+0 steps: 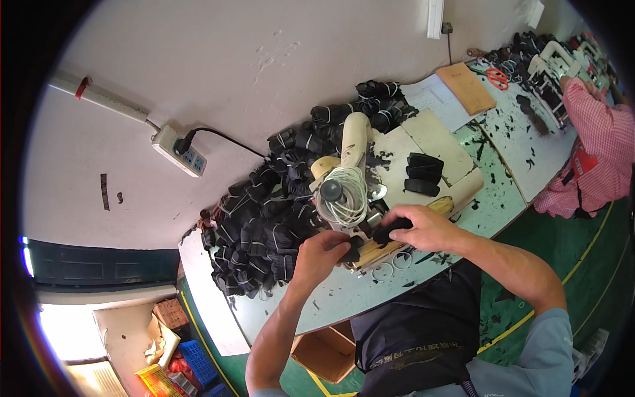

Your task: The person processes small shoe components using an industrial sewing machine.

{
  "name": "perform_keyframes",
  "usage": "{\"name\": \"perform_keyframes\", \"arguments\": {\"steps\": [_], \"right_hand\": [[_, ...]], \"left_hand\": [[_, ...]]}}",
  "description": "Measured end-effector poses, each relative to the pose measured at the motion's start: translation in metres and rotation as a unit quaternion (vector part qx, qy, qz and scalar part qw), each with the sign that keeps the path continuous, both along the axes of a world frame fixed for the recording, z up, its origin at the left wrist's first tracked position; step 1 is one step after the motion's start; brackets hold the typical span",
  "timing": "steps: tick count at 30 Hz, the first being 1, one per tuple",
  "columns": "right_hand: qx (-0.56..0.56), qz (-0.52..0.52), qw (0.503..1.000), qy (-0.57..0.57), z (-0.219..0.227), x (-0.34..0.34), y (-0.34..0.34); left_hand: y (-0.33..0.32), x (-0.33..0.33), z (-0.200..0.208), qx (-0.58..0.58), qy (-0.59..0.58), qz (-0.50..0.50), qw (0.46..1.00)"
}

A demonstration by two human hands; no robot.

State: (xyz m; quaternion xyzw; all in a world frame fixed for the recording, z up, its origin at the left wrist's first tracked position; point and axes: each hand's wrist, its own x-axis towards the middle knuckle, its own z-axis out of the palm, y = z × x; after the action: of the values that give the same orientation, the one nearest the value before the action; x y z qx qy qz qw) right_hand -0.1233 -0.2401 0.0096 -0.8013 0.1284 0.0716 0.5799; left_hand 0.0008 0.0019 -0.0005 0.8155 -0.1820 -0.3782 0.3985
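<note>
Both hands are at the front of a cream-coloured machine with a thick upright post. My left hand is closed, thumb and fingers pinching a small black fabric piece. To its right, my right hand grips another black fabric piece under the machine's head. Whether the two pieces are joined is hidden. A coil of white cord hangs around the machine's front, beside a black round knob. Several black pieces lie stacked on the machine's flat bed, behind my right hand.
Tied black bundles are heaped left of and behind the machine. White loops lie by the table's front edge. A power strip is on the wall. At right are a clipboard, orange scissors and a person in a pink checked sleeve.
</note>
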Motion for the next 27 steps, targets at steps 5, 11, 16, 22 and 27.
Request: {"name": "perform_keyframes", "arguments": {"steps": [5, 11, 16, 22, 27], "right_hand": [[-0.049, 0.078, 0.995, -0.024, -0.001, 0.001, 0.001], [0.002, 0.021, 1.0, 0.002, -0.004, 0.005, 0.003], [0.028, 0.057, 0.996, 0.062, 0.004, 0.0, -0.002], [-0.045, 0.065, 0.997, 0.014, 0.001, 0.008, 0.005], [0.083, -0.008, 0.996, 0.035, -0.003, -0.002, 0.005]], "left_hand": [[-0.016, -0.008, -0.004, 0.0, -0.087, 0.033, 0.996], [-0.005, -0.007, -0.005, -0.078, 0.005, 0.035, 0.996], [-0.009, -0.009, -0.001, -0.021, 0.011, 0.057, 0.998], [-0.029, -0.009, 0.003, 0.029, -0.083, 0.004, 0.996], [-0.008, -0.019, -0.012, -0.134, -0.018, 0.112, 0.984]]}}
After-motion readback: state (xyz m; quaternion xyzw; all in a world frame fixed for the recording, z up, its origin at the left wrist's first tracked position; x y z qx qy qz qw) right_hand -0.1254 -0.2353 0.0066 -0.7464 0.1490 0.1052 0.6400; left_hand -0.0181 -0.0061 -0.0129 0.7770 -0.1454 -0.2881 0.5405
